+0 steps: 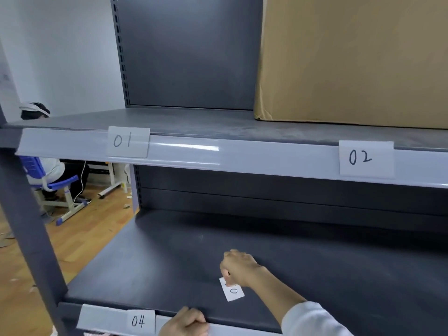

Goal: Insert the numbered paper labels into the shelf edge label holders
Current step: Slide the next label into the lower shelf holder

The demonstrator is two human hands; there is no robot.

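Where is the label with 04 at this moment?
In the head view, the 04 label sits in the lower shelf edge holder at bottom left, just left of the left hand.

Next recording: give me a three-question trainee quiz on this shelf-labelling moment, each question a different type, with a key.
1. True or false: the cardboard box stands on the upper shelf.
2. Which label sits in the lower holder strip? A) 01 B) 02 C) 04
3. Fill in: the right hand pinches a loose paper ____ above the lower shelf.

Key: 1 true; 2 C, label 04, beside the left hand; 3 label.
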